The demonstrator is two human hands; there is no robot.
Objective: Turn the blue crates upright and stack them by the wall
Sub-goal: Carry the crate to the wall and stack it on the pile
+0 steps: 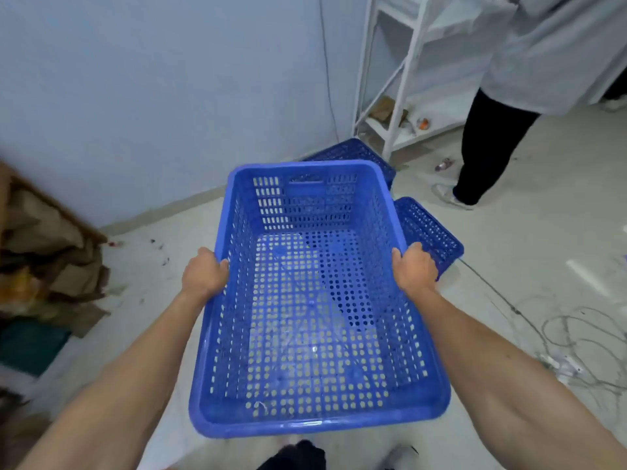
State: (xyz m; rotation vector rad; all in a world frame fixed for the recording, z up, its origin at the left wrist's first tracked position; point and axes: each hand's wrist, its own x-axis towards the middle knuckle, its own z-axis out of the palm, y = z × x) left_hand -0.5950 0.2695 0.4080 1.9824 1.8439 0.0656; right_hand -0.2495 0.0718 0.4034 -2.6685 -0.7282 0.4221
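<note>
While held upright above the floor [529,252], opening toward the camera, one blue crate [315,300] occupies the centre of the view.
- Left hand [203,273]: grip clamped on the crate's left long rim, fingers curled over the edge.
- Right hand [414,268]: grip clamped on the right long rim, likewise.
- Crate interior: perforated walls and base, nothing inside.
- Second blue crate [429,232]: on the floor just beyond the right hand, perforated base facing up, tilted.
- Third blue crate [353,151]: farther back, close to the wall [152,96] and beside a white shelf frame [397,106]; partly hidden by the held crate.
- Cardboard pile [47,252]: left, against the wall.
- Loose cables [583,337]: right, on the floor.
- Another person [529,72]: standing at upper right, pale coat, dark trousers.
</note>
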